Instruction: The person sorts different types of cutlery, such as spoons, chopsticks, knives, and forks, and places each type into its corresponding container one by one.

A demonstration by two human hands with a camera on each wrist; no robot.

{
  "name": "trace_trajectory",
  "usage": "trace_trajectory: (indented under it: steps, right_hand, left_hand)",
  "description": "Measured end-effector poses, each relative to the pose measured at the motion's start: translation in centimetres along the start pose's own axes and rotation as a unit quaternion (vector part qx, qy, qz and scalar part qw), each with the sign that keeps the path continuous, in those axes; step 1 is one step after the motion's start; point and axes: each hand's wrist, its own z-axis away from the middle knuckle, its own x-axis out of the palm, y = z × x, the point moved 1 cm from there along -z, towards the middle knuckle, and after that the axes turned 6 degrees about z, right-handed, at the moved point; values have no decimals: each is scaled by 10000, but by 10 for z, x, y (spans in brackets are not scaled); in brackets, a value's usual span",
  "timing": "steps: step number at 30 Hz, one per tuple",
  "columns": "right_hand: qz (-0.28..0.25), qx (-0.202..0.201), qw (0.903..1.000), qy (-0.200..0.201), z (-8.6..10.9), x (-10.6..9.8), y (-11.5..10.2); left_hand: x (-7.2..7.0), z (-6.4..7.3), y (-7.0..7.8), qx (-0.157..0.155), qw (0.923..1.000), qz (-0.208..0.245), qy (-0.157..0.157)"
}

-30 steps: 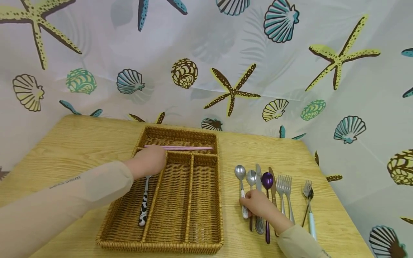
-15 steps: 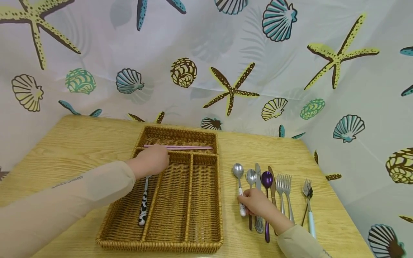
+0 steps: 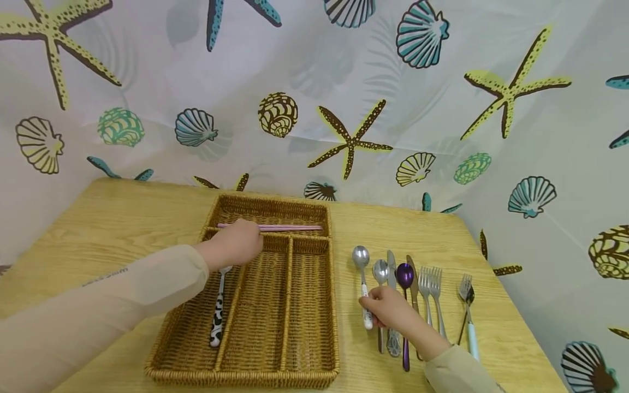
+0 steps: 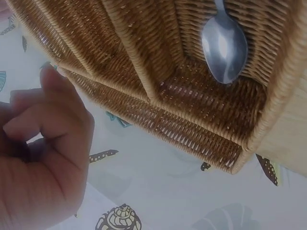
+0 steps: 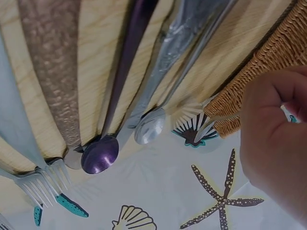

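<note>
My right hand (image 3: 390, 308) pinches the white handle of a metal spoon (image 3: 361, 256), left of the other cutlery; the right wrist view shows part of its bowl beside that hand. Above the wicker tray (image 3: 335, 305), my left hand (image 3: 236, 243) hangs with loosely curled fingers, and the left wrist view shows nothing in its grasp. It hides part of the pink chopsticks (image 3: 290, 227) in the tray's back compartment. A spoon (image 4: 224, 48) with a black-and-white patterned handle lies in the left compartment.
Right of the held spoon lie another silver spoon (image 3: 380, 271), a purple spoon (image 3: 405, 275), knives and forks (image 3: 434, 278). Farther right, a blue-handled fork (image 3: 472, 333) crosses a dark spoon (image 3: 470, 296). A shell-patterned cloth (image 3: 295, 65) hangs behind the table.
My right hand has shifted slightly left with the spoon, away from the other cutlery. My left hand has drifted a little right above the tray.
</note>
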Motion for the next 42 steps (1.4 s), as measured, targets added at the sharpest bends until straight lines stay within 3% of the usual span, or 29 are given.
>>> trace_trajectory:
  steps: [1, 3, 6, 15, 25, 29, 36, 42]
  right_hand:
    - [-29, -1, 10000, -6, 1, 0, -1]
    - [-106, 13, 9999, -45, 3, -1, -4]
    - [-226, 9, 9997, -117, 5, -1, -9]
    - [-597, -145, 9979, -223, 9, -4, -24]
    - [-919, -494, 9941, -284, 14, 5, -63]
    - [-1029, -622, 9921, -361, 16, 12, -81]
    - [-1123, -681, 9904, -427, 16, 23, -100]
    - [-1120, -674, 9907, -381, 15, 29, -105]
  left_hand:
    - [0, -1, 1, 14, 9999, 105, -9]
    - [1, -3, 2, -307, 9910, 1300, 87]
    - [3, -7, 4, -450, 9832, 1769, 38]
    - [2, -15, 11, -504, 9806, 1894, -8]
    - [5, -17, 25, -550, 9818, 1813, 136]
    - [10, -19, 32, -620, 9781, 1980, 186]
    - [21, -25, 42, -589, 9638, 2602, -15]
    - [25, -26, 46, -467, 9638, 2623, -40]
